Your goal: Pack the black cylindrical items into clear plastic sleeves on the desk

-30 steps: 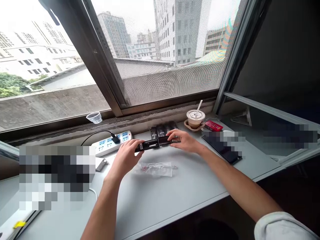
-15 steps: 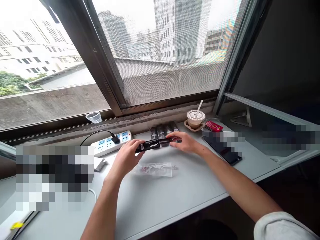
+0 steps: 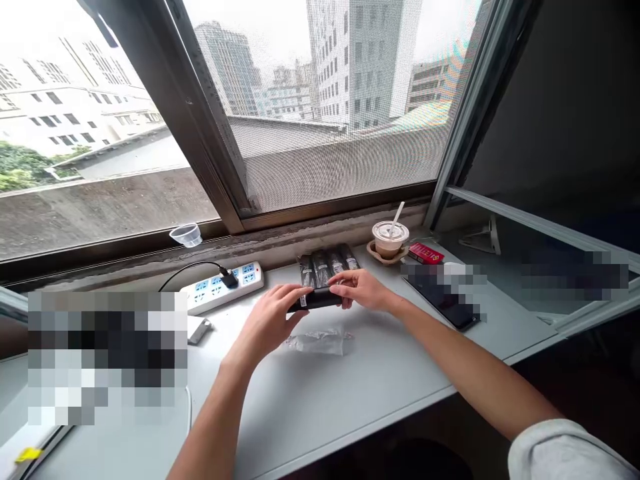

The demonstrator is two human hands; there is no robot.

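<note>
A slim black device (image 3: 323, 298), which looks like a remote control, is held level above the table between my two hands. My left hand (image 3: 275, 310) grips its left end, fingers over the top and thumb beneath, near a small white label. At the right end, my right hand (image 3: 363, 291) pinches it with thumb and fingers. The face toward me looks smooth and closed. Just below lies a crumpled clear plastic bag (image 3: 320, 341). Behind my hands several similar black items in clear wrappers (image 3: 323, 263) lie side by side.
A white power strip (image 3: 223, 287) with a black plug stands at the back left. To the right are a lidded drink cup (image 3: 390, 237) in a cardboard holder, a red box (image 3: 425, 253) and a dark phone or tablet (image 3: 443, 300). A clear plastic cup (image 3: 186, 235) rests by the window.
Half a second ago an open compartment showed on the device, and my right hand held a separate dark piece. Now both hands are closer together and the compartment is covered or out of sight.
</note>
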